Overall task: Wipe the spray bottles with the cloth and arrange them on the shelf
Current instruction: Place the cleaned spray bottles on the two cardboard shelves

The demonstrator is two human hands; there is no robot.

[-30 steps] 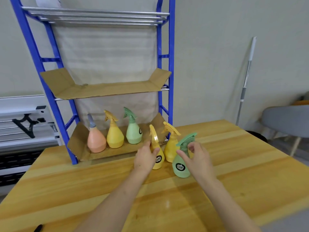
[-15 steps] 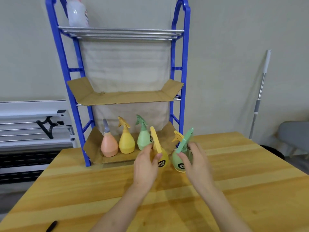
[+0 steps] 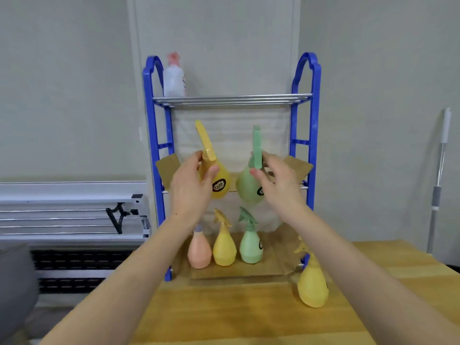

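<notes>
Left hand (image 3: 190,184): fingers curled round the neck of yellow bottle (image 3: 217,181), carried in the air. Right hand (image 3: 277,185): pinches green bottle (image 3: 250,186) likewise. Both bottles roughly upright (nozzles skyward), level with and apparently just before the middle shelf (image 3: 297,166), directly ahead; neither hand plainly nearer.

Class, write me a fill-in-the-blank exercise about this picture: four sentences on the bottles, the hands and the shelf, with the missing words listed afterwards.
1. The left hand grips a ___ bottle.
2. The right hand grips a ___ bottle.
3. The bottom shelf holds ___ bottles.
4. One yellow bottle stands on the ___.

Missing words: yellow; green; three; table
</notes>
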